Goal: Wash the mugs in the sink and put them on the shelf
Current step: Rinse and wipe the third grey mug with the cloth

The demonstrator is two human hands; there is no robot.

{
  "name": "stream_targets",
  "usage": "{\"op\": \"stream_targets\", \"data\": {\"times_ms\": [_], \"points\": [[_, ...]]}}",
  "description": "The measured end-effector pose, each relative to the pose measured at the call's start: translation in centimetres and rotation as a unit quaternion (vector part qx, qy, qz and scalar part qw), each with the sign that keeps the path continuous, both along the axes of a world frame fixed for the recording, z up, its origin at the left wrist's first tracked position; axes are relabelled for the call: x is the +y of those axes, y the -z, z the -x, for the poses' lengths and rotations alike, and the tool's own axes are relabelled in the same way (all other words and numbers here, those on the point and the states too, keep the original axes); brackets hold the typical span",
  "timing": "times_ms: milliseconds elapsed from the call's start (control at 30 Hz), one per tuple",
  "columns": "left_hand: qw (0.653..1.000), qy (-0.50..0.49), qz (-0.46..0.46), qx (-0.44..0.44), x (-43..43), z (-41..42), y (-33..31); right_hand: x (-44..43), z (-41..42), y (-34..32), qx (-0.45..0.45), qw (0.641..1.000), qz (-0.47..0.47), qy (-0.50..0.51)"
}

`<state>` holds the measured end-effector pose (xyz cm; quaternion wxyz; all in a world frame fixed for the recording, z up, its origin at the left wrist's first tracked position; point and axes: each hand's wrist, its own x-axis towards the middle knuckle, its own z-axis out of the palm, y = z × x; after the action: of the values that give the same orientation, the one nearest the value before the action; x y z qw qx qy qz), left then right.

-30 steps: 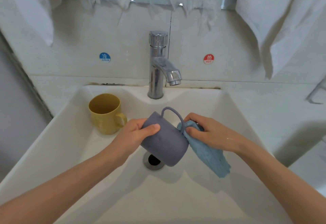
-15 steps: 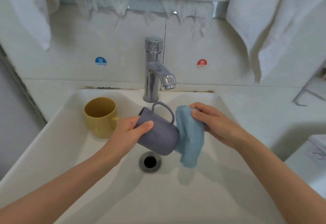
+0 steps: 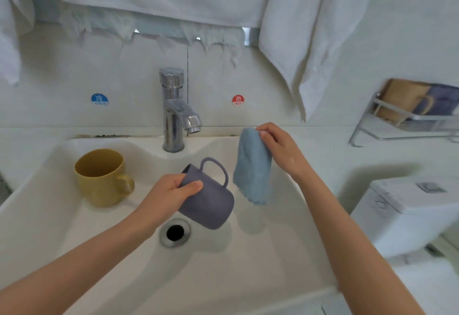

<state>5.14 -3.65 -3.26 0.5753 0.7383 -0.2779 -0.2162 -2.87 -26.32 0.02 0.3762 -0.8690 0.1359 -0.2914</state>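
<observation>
My left hand (image 3: 171, 193) grips a purple mug (image 3: 211, 203) by its rim, tilted with the handle up, above the drain (image 3: 175, 232) of the white sink (image 3: 248, 260). My right hand (image 3: 278, 148) pinches a light blue cloth (image 3: 252, 168) that hangs down just right of the mug, apart from it. A yellow mug (image 3: 103, 178) stands upright at the sink's left side. On the right wall a metal wire shelf (image 3: 407, 121) holds a tan mug (image 3: 402, 98) and a purple mug (image 3: 442, 101).
A chrome faucet (image 3: 175, 113) stands at the back of the sink; no water runs from it. White towels (image 3: 305, 41) hang above the sink. A white toilet tank (image 3: 407, 205) sits low at the right.
My right hand has lifted the blue cloth off the purple mug and moved it up and to the right. The view has shifted, bringing the wall shelf into sight.
</observation>
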Motion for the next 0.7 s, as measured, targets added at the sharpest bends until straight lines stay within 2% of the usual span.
{"op": "stream_targets", "data": {"times_ms": [200,267,367,500,600,633,700], "points": [[0.999,0.030,-0.022,-0.026,-3.0,1.5,-1.3,-1.6,0.8,-1.6,0.061,0.994,0.011,0.086],[0.999,0.031,-0.017,-0.026,-3.8,2.1,-1.6,-2.5,1.1,-1.3,0.045,0.990,-0.058,0.118],[0.999,0.035,-0.006,-0.021,-4.9,3.0,-1.8,-4.1,2.3,-0.5,0.005,0.964,-0.205,0.171],[0.999,0.042,-0.006,-0.017,-5.8,4.3,-1.1,-5.1,4.5,2.1,0.084,0.935,-0.296,0.174],[0.998,0.054,-0.013,-0.028,-6.3,4.8,-0.6,-5.1,4.8,4.0,0.143,0.924,-0.299,0.193],[0.998,0.056,-0.015,-0.037,-6.4,4.8,-0.5,-5.1,4.8,4.4,0.160,0.927,-0.272,0.202],[0.997,0.059,-0.016,-0.054,-6.6,4.8,-0.4,-5.1,4.7,4.7,0.176,0.945,-0.148,0.232]]}}
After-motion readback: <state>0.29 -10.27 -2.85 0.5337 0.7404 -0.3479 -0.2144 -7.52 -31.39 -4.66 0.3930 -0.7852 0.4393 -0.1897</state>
